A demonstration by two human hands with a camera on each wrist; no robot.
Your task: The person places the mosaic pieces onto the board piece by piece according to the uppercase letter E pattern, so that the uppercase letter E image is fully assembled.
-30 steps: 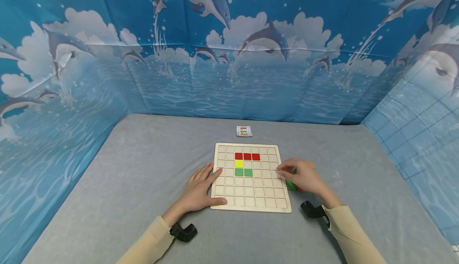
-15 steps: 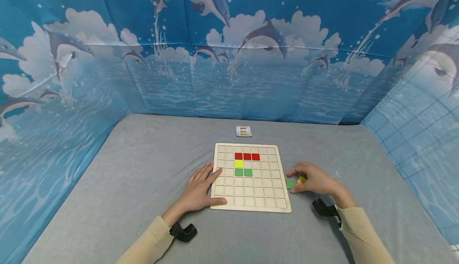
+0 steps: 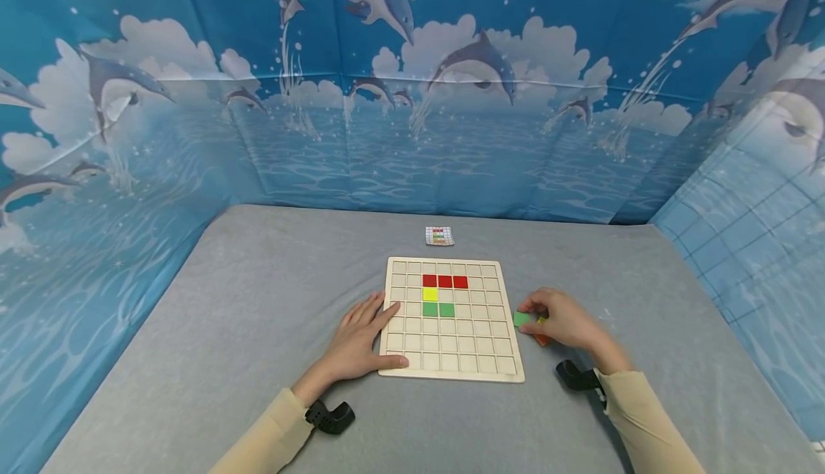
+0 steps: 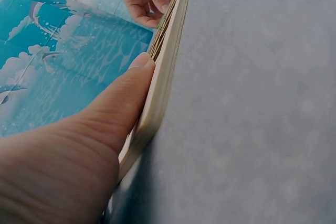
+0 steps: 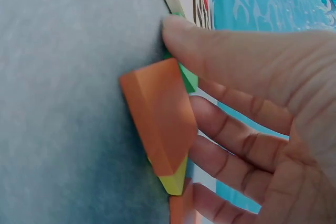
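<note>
My left hand (image 3: 357, 338) lies spread on the left edge of a wooden grid board (image 3: 457, 345), its thumb (image 4: 126, 87) along the board's near corner. Beside the board's right edge, my right hand (image 3: 561, 320) pinches a green square block (image 3: 521, 318) between thumb and fingers. An orange block (image 5: 160, 116) and a yellow block (image 5: 175, 179) lie under that hand, seen close up in the right wrist view. On the board sit a row of red squares (image 3: 445, 281), a yellow square (image 3: 430, 294) and two green squares (image 3: 438, 309).
Behind the board lies a small card (image 3: 440, 235) printed with a coloured grid pattern. Grey cloth (image 3: 290, 259) covers the table. Blue dolphin-print curtains (image 3: 412, 137) hang at the back and both sides.
My right hand drew back from the board's right edge to the loose blocks, then closed its fingers on a green one and shifted it slightly away from me. The left hand stayed put.
</note>
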